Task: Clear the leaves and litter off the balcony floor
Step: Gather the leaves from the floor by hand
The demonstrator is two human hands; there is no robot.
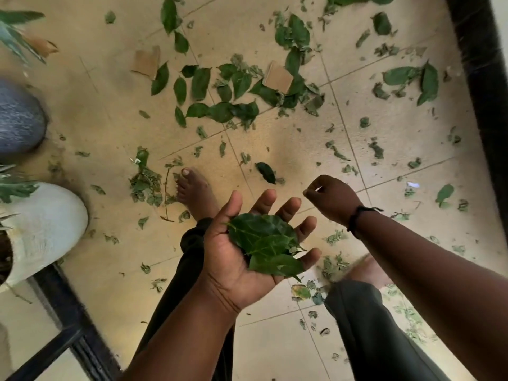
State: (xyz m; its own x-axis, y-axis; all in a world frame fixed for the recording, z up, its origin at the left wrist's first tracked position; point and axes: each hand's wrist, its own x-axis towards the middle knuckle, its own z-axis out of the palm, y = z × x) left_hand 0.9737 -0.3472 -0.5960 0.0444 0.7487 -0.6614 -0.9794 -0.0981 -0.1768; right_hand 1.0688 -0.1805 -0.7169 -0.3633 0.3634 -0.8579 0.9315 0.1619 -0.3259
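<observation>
Leaves (pixel 268 244) lie on the left hand (pixel 247 243).

Two hands, left (pixel 247 237) and right (pixel 334 200), two bare feet (pixel 193 192), two cardboard pieces (pixel 278 77) and two plant pots (pixel 41 229) are shown; scattered leaves (pixel 220 105) are too numerous to be counted.

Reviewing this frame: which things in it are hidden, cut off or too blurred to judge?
- Right hand: head view; fingers curl and the fingertips meet, but whether they pinch a scrap is too small to tell.
- Left hand: the leaf pile covers the palm, so the count underneath is hidden.
- Right foot: motion-blurred, partly behind the right forearm.
- White pot and grey pot: cut off by the left edge; contents unseen.
</observation>
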